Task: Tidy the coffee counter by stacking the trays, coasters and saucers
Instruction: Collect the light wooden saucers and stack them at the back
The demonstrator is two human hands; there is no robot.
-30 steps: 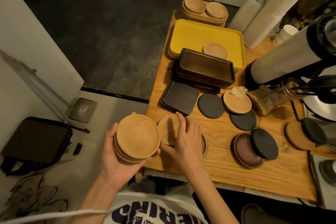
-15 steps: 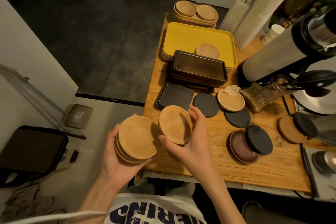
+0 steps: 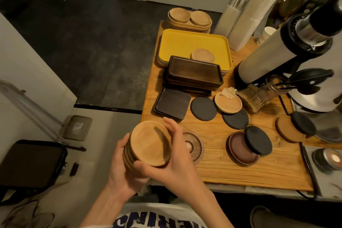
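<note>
Both grips clasp the saucer stack: left hand cradling beneath, right hand (fingers arched) steadying its rim.

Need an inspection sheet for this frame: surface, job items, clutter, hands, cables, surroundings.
Surface: wooden counter, crowded at the back, bare at the front right.
Job's things: stack of wooden saucers held off the counter's left edge; yellow tray with one wooden saucer on it; dark tray stack; slate coasters loose; brown saucer with a slate coaster leaning on it.
Clutter: brush, grinder, kettle.
Hands: left hand supports the stack from below; right hand grips its top saucer.
Cables: one dark cable by the kettle.
Surroundings: dark floor, black case lower left.
</note>
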